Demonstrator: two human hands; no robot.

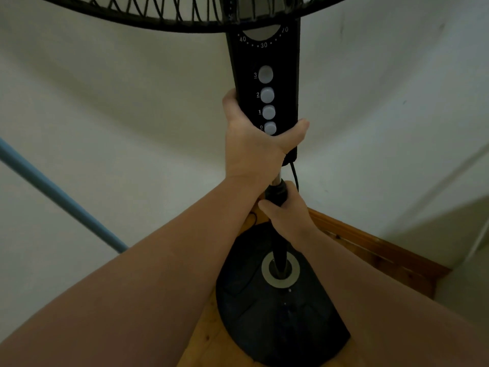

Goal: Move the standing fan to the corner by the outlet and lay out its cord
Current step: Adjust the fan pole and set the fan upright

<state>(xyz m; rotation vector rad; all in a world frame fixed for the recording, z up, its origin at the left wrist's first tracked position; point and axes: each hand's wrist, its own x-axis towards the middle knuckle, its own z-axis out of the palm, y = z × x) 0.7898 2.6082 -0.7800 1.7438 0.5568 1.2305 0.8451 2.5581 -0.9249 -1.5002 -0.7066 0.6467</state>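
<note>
A black standing fan [267,56] stands upright in a room corner, its grille at the top edge and its round base [277,308] on the wooden floor. My left hand [254,144] is wrapped around the lower end of the control column, beside the grey speed buttons. Lower down, my right hand [288,210] grips the black collar on the pole. A thin black cord [294,173] hangs from the column's underside and drops behind my right hand; a loop of it shows on the floor by the wall. No outlet is visible.
White walls meet in the corner right behind the fan. A wooden skirting board [370,247] runs along the right wall. A blue pole [60,197] slants along the left wall down to the floor. Wooden floor [206,340] shows beside the base.
</note>
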